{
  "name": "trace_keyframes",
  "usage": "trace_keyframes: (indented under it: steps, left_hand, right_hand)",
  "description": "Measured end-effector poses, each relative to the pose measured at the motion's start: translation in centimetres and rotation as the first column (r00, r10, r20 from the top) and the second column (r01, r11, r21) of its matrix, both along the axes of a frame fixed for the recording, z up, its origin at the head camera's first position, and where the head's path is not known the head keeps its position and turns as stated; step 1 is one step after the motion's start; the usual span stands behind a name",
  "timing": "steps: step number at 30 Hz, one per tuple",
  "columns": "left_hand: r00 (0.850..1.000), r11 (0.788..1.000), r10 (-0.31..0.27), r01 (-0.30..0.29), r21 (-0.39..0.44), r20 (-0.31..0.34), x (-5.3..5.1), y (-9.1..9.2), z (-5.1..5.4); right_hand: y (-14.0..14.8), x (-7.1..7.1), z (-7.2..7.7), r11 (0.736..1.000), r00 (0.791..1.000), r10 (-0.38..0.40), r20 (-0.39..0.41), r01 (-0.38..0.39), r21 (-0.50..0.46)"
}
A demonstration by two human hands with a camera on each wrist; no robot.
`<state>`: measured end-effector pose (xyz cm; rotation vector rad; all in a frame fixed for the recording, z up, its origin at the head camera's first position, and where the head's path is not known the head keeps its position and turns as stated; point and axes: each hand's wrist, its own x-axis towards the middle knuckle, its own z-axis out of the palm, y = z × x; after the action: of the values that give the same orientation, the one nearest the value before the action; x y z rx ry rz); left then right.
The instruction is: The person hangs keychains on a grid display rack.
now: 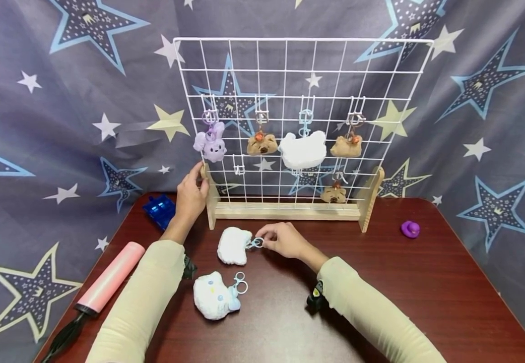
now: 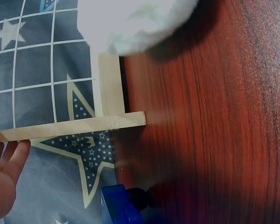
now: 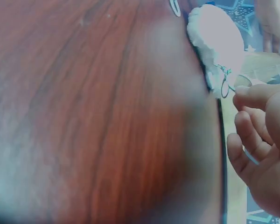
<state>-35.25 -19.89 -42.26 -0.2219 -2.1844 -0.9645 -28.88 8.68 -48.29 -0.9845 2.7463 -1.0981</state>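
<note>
In the head view my right hand (image 1: 286, 241) pinches the light-blue key ring (image 1: 257, 242) of a white plush keychain (image 1: 233, 246). That plush lies on the table with its plain side up. In the right wrist view, thumb and fingertip meet at the ring and the other fingers are loosely bent. My left hand (image 1: 192, 194) touches the wooden side post (image 1: 209, 201) of a white wire grid rack (image 1: 285, 70). Fairly straight fingers (image 2: 19, 156) rest on the post's outer face; the thumb's contact is unclear. Nearer me lies a second white plush keychain (image 1: 211, 296), face up.
On the grid's hooks hang a purple bunny keychain (image 1: 214, 146), several brown bear keychains (image 1: 262, 144) and a white plush (image 1: 304, 150). An unoccupied hook (image 1: 239, 166) is at lower left. A pink pump (image 1: 113, 277), blue case (image 1: 160, 210) and purple duck (image 1: 410, 229) sit on the table.
</note>
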Motion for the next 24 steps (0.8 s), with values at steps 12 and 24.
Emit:
trace_keyframes:
  steps: [12,24]
  left_hand:
    - [1.0,1.0,-0.001,0.001,0.008,0.003,0.0,0.1,0.1]
    - [1.0,1.0,0.001,-0.001,0.003,0.009,0.2,0.1,0.2]
  right_hand:
    - [2.2,0.4,2.2,0.986,0.998,-0.052,-0.028,0.047,-0.158]
    - [4.7,0.4,4.2,0.968,0.994,-0.111,-0.026,0.102,-0.228]
